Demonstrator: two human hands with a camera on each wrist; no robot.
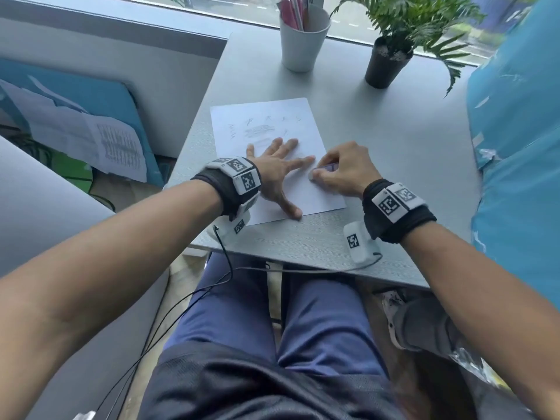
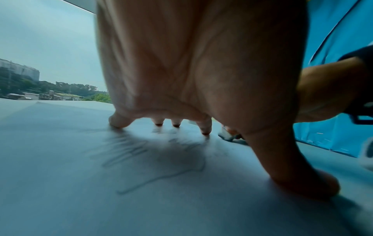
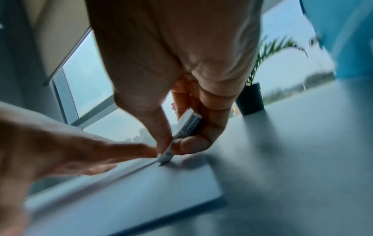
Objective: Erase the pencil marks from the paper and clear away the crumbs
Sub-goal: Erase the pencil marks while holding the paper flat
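Note:
A white sheet of paper (image 1: pixel 303 195) lies on the grey table (image 1: pixel 394 165), with grey pencil scribbles (image 1: pixel 260 129) across its upper half. My left hand (image 1: pixel 280 168) lies flat on the sheet with fingers spread, pressing it down (image 2: pixel 181 123). At the paper's right edge my right hand (image 1: pixel 339 171) pinches a white eraser in a blue sleeve (image 1: pixel 325 168), its tip touching the sheet (image 3: pixel 164 157). Faint pencil strokes (image 2: pixel 125 153) show under the left palm. I cannot make out any crumbs.
A white cup (image 1: pixel 303 40) holding pens stands at the back of the table, a black potted plant (image 1: pixel 388 63) to its right. A blue fabric surface (image 1: pixel 521 147) borders the right side. Cables hang over the near table edge (image 1: pixel 303 269).

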